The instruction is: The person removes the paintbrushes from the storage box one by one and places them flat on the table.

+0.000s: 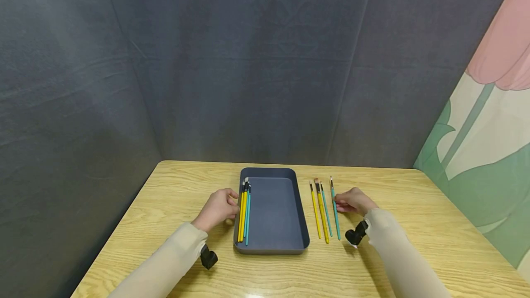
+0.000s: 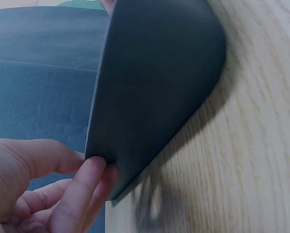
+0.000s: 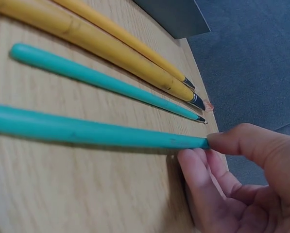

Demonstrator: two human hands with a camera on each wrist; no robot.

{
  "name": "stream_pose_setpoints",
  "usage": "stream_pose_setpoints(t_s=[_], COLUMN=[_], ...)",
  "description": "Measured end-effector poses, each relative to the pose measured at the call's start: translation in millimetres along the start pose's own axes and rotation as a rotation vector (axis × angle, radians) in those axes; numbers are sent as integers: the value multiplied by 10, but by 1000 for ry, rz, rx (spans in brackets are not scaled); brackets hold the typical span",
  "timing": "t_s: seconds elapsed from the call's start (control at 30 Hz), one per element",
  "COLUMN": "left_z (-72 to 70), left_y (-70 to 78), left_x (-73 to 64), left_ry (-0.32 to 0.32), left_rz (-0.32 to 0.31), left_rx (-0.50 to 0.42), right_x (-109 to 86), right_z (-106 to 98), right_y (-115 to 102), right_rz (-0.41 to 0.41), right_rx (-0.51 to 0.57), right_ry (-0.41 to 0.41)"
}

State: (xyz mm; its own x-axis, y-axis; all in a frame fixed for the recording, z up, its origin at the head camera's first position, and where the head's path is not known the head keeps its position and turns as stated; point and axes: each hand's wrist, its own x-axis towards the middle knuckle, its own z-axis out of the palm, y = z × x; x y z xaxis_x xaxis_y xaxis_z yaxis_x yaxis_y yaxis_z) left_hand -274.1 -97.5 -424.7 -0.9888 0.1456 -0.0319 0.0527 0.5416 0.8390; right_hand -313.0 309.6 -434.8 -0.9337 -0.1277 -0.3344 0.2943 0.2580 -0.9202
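My left hand (image 1: 218, 206) is at the left side of a dark grey tray (image 1: 275, 215). In the left wrist view, its thumb and fingers pinch the tray's rim from both sides. Several yellow and teal paintbrushes (image 1: 243, 217) lie lengthwise along the tray's left inner wall. To the right of the tray, my right hand (image 1: 355, 200) pinches a teal paintbrush (image 3: 86, 132) near the front of its handle, between thumb and fingers. That brush is the rightmost in a loose row, bristles pointing away. Beside it lie a thinner teal paintbrush (image 3: 110, 86) and two yellow paintbrushes (image 3: 101, 46).
The wooden table (image 1: 186, 185) carries everything. A dark grey cloth (image 1: 256, 68) hangs behind and to the left of it. On the right stands a panel (image 1: 488, 160) with a printed pink flower. Black wrist cameras (image 1: 208, 257) are strapped to both sleeves.
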Motion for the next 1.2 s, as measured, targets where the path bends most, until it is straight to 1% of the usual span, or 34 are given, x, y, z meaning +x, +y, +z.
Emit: stream_pose_setpoints(t_s=[0.27, 0.5, 0.83, 1.2], left_z=[-12, -9, -2, 1], left_y=[-7, -4, -14, -15], left_x=[7, 3, -7, 7], left_ry=[-1, -3, -6, -6], left_rz=[-8, -11, -2, -4], left_rx=[9, 6, -5, -8], right_x=[37, 67, 58, 45], right_z=[42, 83, 111, 102], right_y=[-41, -41, -40, -46], right_rz=[39, 56, 64, 64], right_rx=[-62, -71, -101, -98], right_ry=[47, 89, 84, 73])
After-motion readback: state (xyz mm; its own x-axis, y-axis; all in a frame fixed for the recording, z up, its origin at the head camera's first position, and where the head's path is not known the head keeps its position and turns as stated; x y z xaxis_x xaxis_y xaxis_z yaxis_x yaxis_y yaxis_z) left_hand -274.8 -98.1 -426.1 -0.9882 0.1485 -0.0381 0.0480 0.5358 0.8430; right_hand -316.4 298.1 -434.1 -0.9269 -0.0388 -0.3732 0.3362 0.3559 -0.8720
